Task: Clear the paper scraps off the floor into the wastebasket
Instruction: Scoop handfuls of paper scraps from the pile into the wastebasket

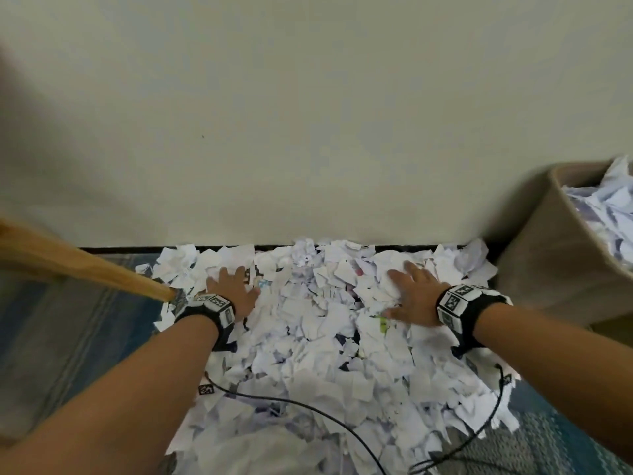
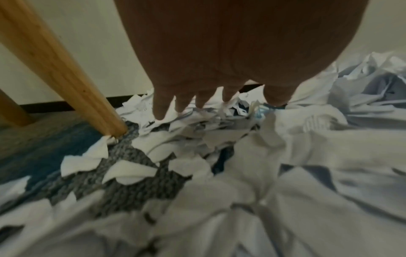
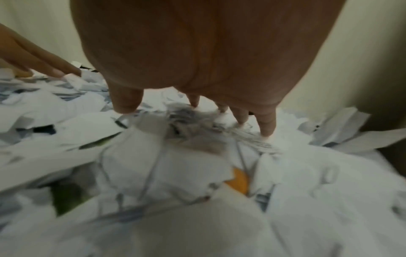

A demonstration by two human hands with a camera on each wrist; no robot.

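My left hand (image 1: pixel 230 289) and right hand (image 1: pixel 412 293) lie spread flat on the scraps (image 1: pixel 325 337), gripping nothing. The heap covers the floor by the wall; the wastebasket (image 1: pixel 555 255) stands right. Light, loose, slippery paper: I'd scoop from both flanks, squeezing inward.

Your forearms are bare, with no sleeves in view. Each wrist carries a black strap: the left wrist band (image 1: pixel 214 308) and the right wrist band (image 1: pixel 464 308) both hold white blocks printed with black square tag markings. A thin black cable (image 1: pixel 308 406) trails back from each band toward you.
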